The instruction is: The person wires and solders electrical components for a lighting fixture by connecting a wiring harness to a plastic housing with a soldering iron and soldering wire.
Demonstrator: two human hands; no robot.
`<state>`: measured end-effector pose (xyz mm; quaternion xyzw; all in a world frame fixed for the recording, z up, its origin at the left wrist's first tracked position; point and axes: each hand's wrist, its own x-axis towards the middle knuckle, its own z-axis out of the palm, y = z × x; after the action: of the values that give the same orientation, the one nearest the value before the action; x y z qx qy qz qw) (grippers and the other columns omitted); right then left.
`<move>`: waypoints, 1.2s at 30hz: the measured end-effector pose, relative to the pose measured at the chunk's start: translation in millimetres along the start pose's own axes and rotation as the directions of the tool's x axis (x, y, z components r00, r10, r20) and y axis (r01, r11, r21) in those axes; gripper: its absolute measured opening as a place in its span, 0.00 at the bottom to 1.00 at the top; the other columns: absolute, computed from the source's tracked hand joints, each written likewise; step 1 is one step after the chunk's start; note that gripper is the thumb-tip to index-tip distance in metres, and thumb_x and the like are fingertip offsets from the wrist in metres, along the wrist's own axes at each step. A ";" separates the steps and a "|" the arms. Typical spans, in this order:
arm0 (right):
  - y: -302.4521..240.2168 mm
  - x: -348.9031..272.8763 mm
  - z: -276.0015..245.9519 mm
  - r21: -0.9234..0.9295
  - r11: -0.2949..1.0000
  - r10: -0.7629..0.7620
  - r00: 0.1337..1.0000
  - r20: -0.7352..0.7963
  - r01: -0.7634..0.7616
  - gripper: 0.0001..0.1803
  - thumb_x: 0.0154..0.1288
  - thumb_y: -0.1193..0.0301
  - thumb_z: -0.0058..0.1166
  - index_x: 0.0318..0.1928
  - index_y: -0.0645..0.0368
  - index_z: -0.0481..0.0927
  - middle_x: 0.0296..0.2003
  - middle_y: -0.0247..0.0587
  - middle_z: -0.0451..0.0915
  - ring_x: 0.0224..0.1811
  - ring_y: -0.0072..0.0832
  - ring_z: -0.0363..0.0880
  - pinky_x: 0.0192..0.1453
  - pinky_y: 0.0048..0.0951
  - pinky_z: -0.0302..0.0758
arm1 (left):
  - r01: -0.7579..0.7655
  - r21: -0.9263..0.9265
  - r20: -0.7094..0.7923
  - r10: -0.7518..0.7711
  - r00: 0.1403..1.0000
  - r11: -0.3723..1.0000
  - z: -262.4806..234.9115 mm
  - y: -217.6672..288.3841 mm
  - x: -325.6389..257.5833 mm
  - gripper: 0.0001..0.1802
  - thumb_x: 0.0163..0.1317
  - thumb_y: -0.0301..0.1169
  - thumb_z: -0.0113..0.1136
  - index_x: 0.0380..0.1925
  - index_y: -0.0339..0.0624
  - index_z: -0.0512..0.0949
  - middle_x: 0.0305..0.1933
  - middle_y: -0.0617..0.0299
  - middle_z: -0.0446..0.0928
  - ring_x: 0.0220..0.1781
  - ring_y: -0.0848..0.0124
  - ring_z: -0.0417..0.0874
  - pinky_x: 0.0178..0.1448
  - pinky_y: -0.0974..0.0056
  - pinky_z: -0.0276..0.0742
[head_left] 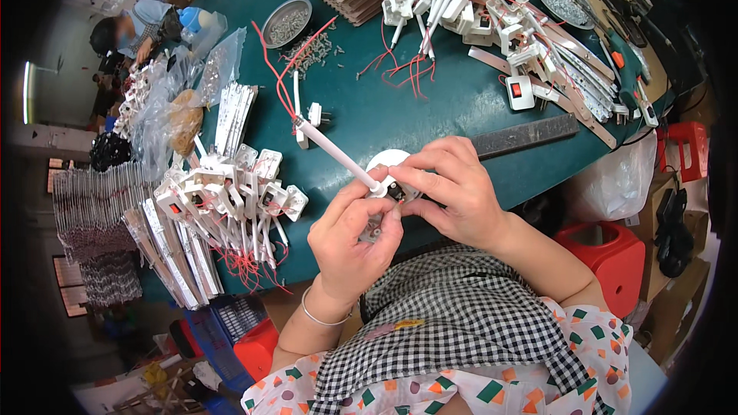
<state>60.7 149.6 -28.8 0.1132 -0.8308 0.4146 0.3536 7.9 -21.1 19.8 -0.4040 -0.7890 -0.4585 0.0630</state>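
A white plastic switch housing (378,189) is between my two hands above the near edge of the green table. From it a white tube (338,152) slants up and left, with red wires (283,81) coming out of its far end. A small black switch part (395,190) shows in the housing's opening. My left hand (352,240) is closed on the housing at the tube's base. Pinched against the housing's right side are the fingers of my right hand (460,190), which partly hide it. A white rounded piece (388,159) shows just behind my fingers.
Wired white housings lie piled at left (223,196) and far right (461,4). A metal dish of small parts (287,23) has loose screws (314,52) beside it. A dark metal bar (526,136) lies right of my hands; a red stool (607,261) stands beyond the table edge.
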 end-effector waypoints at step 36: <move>127.2 -23.1 -282.0 0.455 0.587 0.754 0.248 -0.609 -0.669 0.11 0.52 0.72 0.66 0.35 0.67 0.85 0.29 0.38 0.84 0.28 0.21 0.80 0.33 0.27 0.74 | -0.037 0.202 -0.003 0.039 0.999 0.979 8.3 32.6 -9.3 0.05 0.58 0.18 0.65 0.35 0.31 0.82 0.45 0.42 0.81 0.37 0.54 0.86 0.36 0.61 0.84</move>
<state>155.4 444.2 -7.5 -0.4399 -0.5379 0.5757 0.4309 39.0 -11.8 32.7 -0.4089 -0.8234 -0.3762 0.1150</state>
